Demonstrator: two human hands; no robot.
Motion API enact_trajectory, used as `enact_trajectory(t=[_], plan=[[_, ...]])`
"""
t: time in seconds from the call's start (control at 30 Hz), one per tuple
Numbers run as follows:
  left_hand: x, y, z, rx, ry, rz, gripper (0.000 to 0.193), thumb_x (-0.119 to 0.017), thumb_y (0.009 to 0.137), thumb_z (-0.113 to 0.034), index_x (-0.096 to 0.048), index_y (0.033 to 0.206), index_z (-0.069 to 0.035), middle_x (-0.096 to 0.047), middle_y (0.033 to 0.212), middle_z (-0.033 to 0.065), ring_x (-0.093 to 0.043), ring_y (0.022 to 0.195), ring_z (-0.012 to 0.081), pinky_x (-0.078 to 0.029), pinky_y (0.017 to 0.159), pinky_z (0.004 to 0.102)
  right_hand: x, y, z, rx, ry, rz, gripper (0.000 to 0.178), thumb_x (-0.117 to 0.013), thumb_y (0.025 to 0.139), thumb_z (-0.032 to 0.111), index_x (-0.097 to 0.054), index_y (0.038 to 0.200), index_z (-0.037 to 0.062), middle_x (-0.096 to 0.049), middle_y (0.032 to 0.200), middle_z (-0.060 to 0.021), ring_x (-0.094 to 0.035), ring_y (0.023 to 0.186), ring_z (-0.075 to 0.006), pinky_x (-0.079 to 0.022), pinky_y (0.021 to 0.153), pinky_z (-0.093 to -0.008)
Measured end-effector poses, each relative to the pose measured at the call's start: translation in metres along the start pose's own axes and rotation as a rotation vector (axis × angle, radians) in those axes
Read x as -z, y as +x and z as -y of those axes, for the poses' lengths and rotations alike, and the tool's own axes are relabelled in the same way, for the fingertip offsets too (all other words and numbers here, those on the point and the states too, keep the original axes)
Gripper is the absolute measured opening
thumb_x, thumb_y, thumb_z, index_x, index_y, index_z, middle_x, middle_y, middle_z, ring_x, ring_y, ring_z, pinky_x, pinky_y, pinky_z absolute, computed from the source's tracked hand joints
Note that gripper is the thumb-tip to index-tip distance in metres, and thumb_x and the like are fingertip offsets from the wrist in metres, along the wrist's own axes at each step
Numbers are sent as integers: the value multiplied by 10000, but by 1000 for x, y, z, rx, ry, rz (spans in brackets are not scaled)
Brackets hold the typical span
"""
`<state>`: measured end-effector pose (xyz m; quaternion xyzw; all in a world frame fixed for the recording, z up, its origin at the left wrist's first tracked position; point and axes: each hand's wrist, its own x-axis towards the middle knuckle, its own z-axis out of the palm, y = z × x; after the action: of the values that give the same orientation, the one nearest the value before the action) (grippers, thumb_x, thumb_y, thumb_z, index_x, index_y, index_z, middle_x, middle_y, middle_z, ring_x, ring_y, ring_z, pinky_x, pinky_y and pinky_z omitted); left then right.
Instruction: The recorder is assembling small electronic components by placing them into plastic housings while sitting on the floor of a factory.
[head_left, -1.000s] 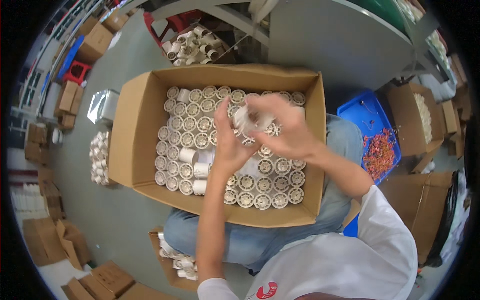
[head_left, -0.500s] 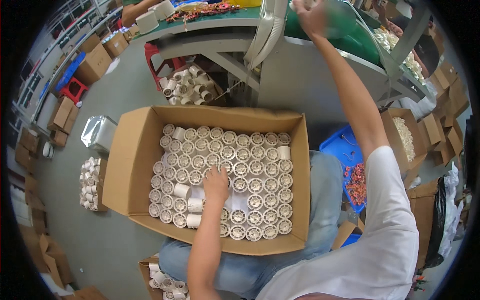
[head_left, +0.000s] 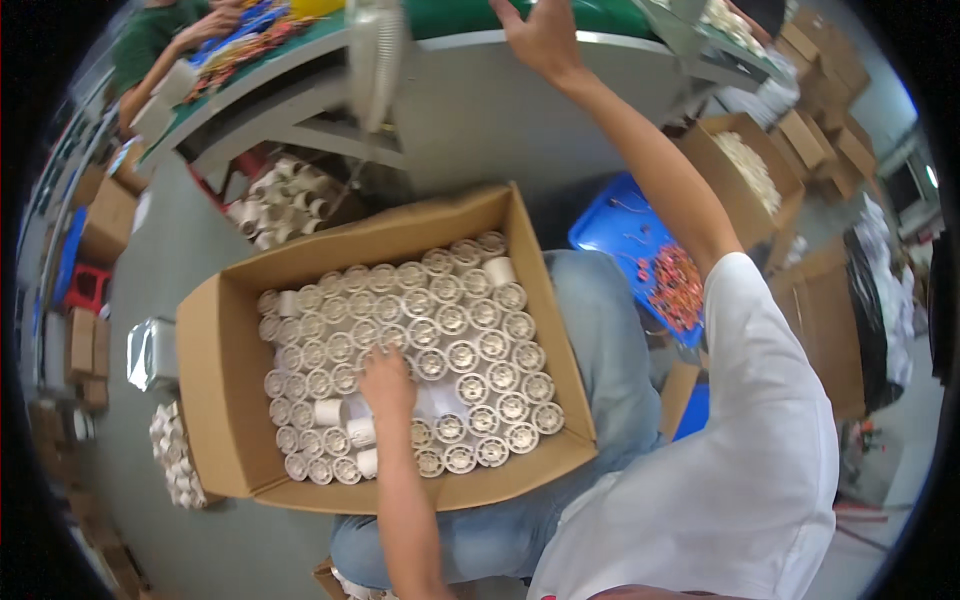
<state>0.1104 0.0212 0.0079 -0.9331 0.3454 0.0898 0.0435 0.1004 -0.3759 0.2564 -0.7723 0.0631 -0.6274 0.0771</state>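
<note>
A large cardboard box (head_left: pixel 240 400) rests across my lap, filled with rows of white round plastic parts (head_left: pixel 462 355) that have spoked ends. Most stand on end; a few, such as a white cylinder (head_left: pixel 328 411), lie on their sides. My left hand (head_left: pixel 388 385) reaches into the middle of the box, its fingers spread over the tops of the parts, with no part visibly held. Beside it, a gap shows the pale liner (head_left: pixel 438 402). My right hand (head_left: pixel 545 40) is raised at the green-topped bench, thumb held apart; its other fingertips are cut off by the upper edge.
A blue tray (head_left: pixel 605 225) with red wired pieces is right of my leg. Beyond it stands a carton (head_left: pixel 700 150) of small cream parts. More white parts fill a box (head_left: pixel 285 205) under the bench. A co-worker's hand (head_left: pixel 205 25) handles wires at upper left.
The view has swung, so the box appears lower-left and tilted. My right hand stays up at the bench, showing farther left in view. My left hand remains among the parts.
</note>
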Motion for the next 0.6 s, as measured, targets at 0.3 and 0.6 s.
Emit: enact_trajectory(t=[0.3, 0.6], plan=[[2, 2, -22, -81, 42, -16, 340, -728, 681, -108, -628, 1002, -59, -590, 1103, 109, -569, 1055, 288, -472, 852, 459, 207, -230, -146, -629, -439, 900, 265, -571, 737, 81, -676, 975, 31, -654, 984, -214, -643, 909, -352, -510, 806, -426], [2, -9, -19, -122, 91, -52, 467, -745, 664, -166, -596, 1102, -103, -570, 1157, 103, -559, 1076, 312, -487, 809, 486, 236, -257, -140, -781, -649, 935, 167, -612, 700, 52, -695, 844, 35, -661, 881, -238, -651, 856, -387, -513, 777, -478]])
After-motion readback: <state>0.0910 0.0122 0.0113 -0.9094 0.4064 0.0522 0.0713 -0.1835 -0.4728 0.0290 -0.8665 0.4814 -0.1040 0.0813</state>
